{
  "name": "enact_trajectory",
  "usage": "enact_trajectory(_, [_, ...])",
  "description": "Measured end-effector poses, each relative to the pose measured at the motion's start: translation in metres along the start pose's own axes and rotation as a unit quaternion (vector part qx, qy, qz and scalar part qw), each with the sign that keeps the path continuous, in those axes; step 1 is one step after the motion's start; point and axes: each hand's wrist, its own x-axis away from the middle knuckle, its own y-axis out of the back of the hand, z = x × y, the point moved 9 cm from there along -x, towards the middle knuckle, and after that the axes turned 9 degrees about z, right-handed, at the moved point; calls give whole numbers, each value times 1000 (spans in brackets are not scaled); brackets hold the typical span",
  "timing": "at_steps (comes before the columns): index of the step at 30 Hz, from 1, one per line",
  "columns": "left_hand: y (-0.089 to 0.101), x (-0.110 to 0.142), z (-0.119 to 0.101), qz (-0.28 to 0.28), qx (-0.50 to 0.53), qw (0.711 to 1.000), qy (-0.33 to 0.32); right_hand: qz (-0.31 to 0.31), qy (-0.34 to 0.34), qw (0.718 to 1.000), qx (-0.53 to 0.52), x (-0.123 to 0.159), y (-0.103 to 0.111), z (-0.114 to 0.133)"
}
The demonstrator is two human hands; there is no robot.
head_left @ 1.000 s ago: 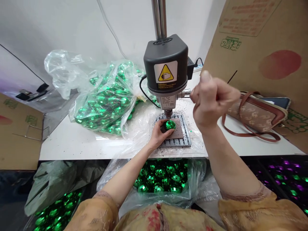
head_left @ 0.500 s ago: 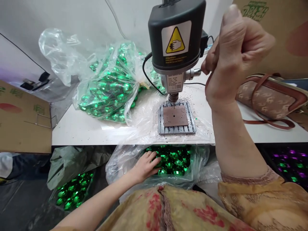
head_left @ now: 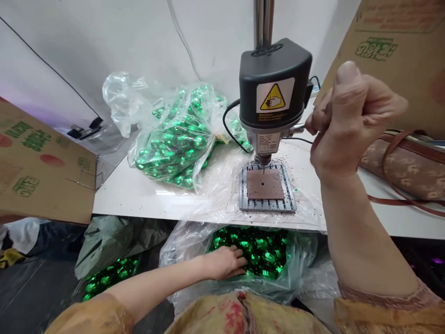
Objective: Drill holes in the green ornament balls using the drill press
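Note:
My left hand (head_left: 229, 262) reaches into a plastic-lined bin of shiny green faceted balls (head_left: 266, 250) below the table edge. Its fingers are slightly apart and rest on the balls, and no ball shows clearly in its grasp. Raised at the right, my right hand (head_left: 354, 116) is closed around the feed handle of a small black drill press (head_left: 274, 88); most of the handle is hidden by the fingers. Under the drill bit, a brown square plate (head_left: 271, 188) with a dark hole lies on the grooved metal base (head_left: 267, 205).
A clear bag of green balls (head_left: 174, 144) lies left of the drill press. Dark shavings surround the base. A patterned handbag (head_left: 399, 167) sits at the right, with cardboard boxes (head_left: 45, 167) on both sides. More green balls (head_left: 111, 278) fill a container at lower left.
The view has shifted, so the table and drill press appear lower and further right. My left hand has moved deeper among the balls, its fingers closer together. My right hand stays on the handle.

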Motion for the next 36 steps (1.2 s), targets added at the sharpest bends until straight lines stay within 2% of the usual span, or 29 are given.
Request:
enact_trajectory(2, [-3,-7,-11,-9,-60,997,-52,5,-6,1000,8,1,0,0])
enact_trajectory(5, [1,-3,-31,-65,-120,979,-148,14,-10,1000,11,2,-1,1])
enact_trajectory(7, [16,7,-35,-119,-119,963,-212,23,-10,1000,9,2,-2,2])
enact_trajectory(9, [49,17,-14,-201,-89,952,-212,26,-8,1000,5,3,-2,2])
enact_trajectory(10, [71,20,8,-250,-71,950,-173,23,-7,1000,2,3,-2,3])
enact_trajectory(11, [95,22,38,-298,-51,948,-104,18,-6,1000,-2,3,-2,3])
enact_trajectory(12, [119,26,73,-343,-35,939,-20,13,-4,1000,-6,3,-2,3])
enact_trajectory(13, [139,29,110,-359,-27,930,79,6,-2,1000,-11,3,-2,3])
enact_trajectory(14, [156,30,146,-349,-26,921,172,1,-1,1000,-14,3,-2,2])
enact_trajectory(15, [167,31,179,-315,-27,914,254,-1,-1,1000,-14,3,-2,2])
enact_trajectory(17, [179,32,232,-229,-34,898,375,-5,-6,1000,-9,2,-2,1])
enact_trajectory(18, [181,33,250,-195,-34,890,410,-7,-7,1000,-7,2,-1,1])
enact_trajectory(20, [183,35,270,-160,-31,884,437,-10,-10,1000,-4,2,-1,2])
enact_trajectory(23, [184,38,280,-161,-17,887,432,-13,-15,1000,7,3,1,4])
enact_trajectory(26, [193,43,280,-171,-4,889,425,-9,-24,1000,8,3,1,4])
enact_trajectory(28, [205,46,271,-231,66,893,381,-6,-27,1000,4,3,1,3])
enact_trajectory(29, [211,47,264,-281,143,887,336,-5,-27,1000,4,3,0,3])
enact_trajectory(30, [216,48,256,-334,244,868,276,-6,-25,1000,5,4,0,3])
enact_trajectory(31, [219,47,248,-378,356,829,207,-7,-21,1000,6,4,0,3])
enact_trajectory(32, [219,44,238,-405,458,778,142,-9,-19,1000,6,4,0,3])
enact_trajectory(34, [213,32,217,-409,595,690,60,-19,-21,1000,5,5,1,2])
enact_trajectory(35, [208,25,206,-402,631,662,42,-20,-25,999,5,5,1,1])
enact_trajectory(36, [203,17,197,-394,652,647,33,-20,-28,999,6,6,2,0])
